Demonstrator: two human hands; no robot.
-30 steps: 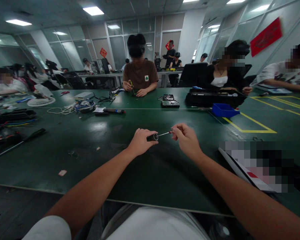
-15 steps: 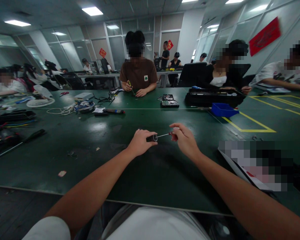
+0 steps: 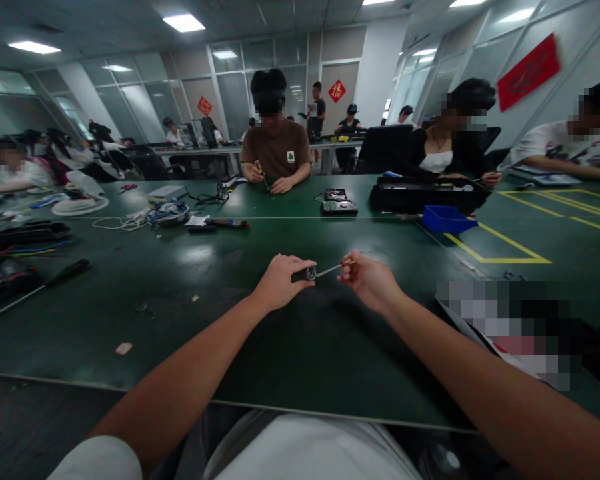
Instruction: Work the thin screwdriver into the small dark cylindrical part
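Green counter (image 3: 260, 353), left fingers (image 3: 303, 264) pinching dark cylinder (image 3: 304, 273) at centre, right fingers (image 3: 349, 267) pinching thin screwdriver (image 3: 329, 270), blue bin (image 3: 447, 219) right, lit ceiling lamp (image 3: 183, 23) upper left.

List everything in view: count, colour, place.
cylinder: 1, black, in left hand
thin tool: 1, metal shaft, red near grip, in right hand
table: 1, green, under both hands
drives: 2, silver and dark, mid-table
case: 1, black, far right
bin: 1, blue, before case
fan: 1, white, far left
box: 1, grey, right of fan
long tool: 1, dark handle, left
red signs: 3, walls
ceiling lights: several, white
chairs: several, black, behind table
people: several, mixed clothing, beyond table
left hand: 1, bare, centre
right hand: 1, bare, right of centre
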